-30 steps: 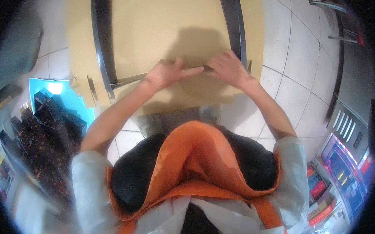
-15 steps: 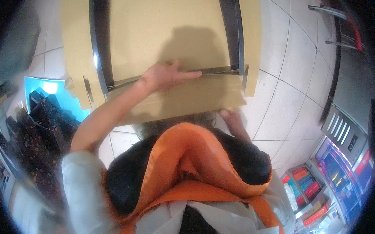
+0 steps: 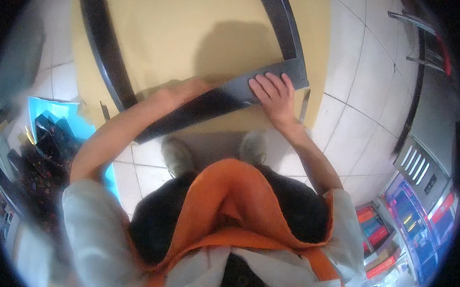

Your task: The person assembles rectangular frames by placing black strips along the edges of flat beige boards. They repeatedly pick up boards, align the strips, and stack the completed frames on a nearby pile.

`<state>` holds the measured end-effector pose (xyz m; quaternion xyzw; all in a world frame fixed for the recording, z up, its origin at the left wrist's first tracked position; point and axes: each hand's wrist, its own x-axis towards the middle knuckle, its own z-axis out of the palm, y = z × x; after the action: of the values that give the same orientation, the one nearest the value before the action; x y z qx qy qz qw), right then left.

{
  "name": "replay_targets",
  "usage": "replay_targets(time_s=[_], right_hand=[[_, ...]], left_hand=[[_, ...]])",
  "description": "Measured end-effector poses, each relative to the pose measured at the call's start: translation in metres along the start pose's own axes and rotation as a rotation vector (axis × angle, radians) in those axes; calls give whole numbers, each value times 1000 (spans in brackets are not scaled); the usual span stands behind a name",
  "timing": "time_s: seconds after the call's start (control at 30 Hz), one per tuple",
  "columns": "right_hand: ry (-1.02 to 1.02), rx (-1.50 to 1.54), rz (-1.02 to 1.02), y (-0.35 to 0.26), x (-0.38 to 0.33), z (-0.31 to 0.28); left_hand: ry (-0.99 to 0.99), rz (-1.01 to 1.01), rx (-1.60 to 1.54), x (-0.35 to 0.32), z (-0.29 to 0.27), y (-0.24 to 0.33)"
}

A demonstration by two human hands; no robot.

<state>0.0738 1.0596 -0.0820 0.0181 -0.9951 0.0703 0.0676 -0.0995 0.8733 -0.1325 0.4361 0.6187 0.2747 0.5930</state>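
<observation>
A large tan board (image 3: 193, 34) lies flat on the tiled floor, framed by dark strips along its left (image 3: 98, 45) and right (image 3: 281, 22) sides. A third dark strip (image 3: 216, 99) runs across the near edge of the board. My left hand (image 3: 183, 93) rests on the middle of this near strip with its fingers curled over the far edge. My right hand (image 3: 275, 97) lies flat on the strip's right end, fingers spread. My two shoes (image 3: 175, 154) stand just below the board.
White floor tiles (image 3: 354, 113) surround the board. A blue tray of dark parts (image 3: 51, 130) sits on the floor at the left. A thin metal piece (image 3: 304, 103) lies near the board's right corner. Coloured boxes (image 3: 380, 237) and a grey cabinet (image 3: 419, 162) stand at the right.
My right hand came back up from below and now lies flat on the near strip's right end. The strip now looks wider and flatter across the board. My left hand stays on it.
</observation>
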Motion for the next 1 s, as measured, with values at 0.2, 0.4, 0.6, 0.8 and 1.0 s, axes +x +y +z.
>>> replay_targets(time_s=[0.2,0.4,0.6,0.8,1.0], right_hand=[[-33,-80,-32,3,6,3],[-39,-125,-51,8,7,2],[17,-134,-76,1,9,3],[-177,-37,-109,17,17,-2],[-431,-108,-155,39,32,-36]], left_hand=[[218,-127,-421,-35,-20,0],[875,-131,657,-122,21,57],[1029,-226,1023,-103,82,15],[799,-196,876,-114,67,4],[689,-361,931,-126,49,27]])
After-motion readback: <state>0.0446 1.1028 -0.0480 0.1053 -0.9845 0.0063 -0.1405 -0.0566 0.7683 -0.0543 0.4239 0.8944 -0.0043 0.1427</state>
